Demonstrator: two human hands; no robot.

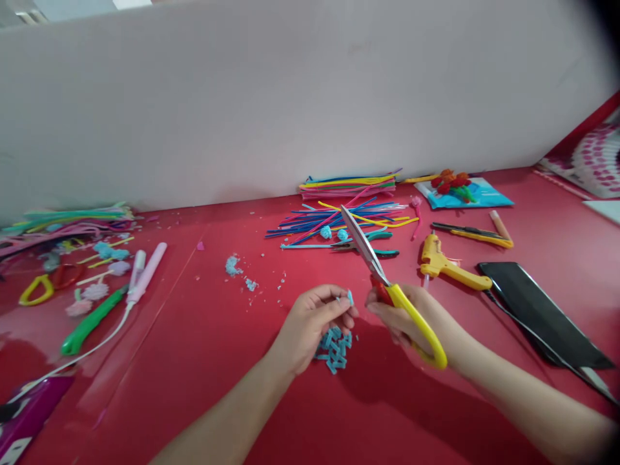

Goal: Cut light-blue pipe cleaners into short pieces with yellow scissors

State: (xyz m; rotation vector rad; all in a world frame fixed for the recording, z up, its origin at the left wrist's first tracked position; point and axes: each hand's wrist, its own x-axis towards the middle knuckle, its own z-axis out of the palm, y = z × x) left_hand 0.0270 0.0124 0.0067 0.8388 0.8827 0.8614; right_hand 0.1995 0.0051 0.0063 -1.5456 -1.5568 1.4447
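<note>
My left hand pinches a short light-blue pipe cleaner piece between thumb and fingertips. Just below that hand, a small pile of cut blue pipe cleaner pieces lies on the red table. In my right hand is a pair of scissors with yellow and red handles. Their blades point up and to the left and look closed together. The scissors are apart from the blue piece. Blue fluff scraps lie further off to the left.
Colourful pipe cleaners lie by the white partition, with pliers in front. At right are a yellow glue gun, a utility knife and a black phone. On the left lie a pink curling-iron-like tool and a green-handled tool.
</note>
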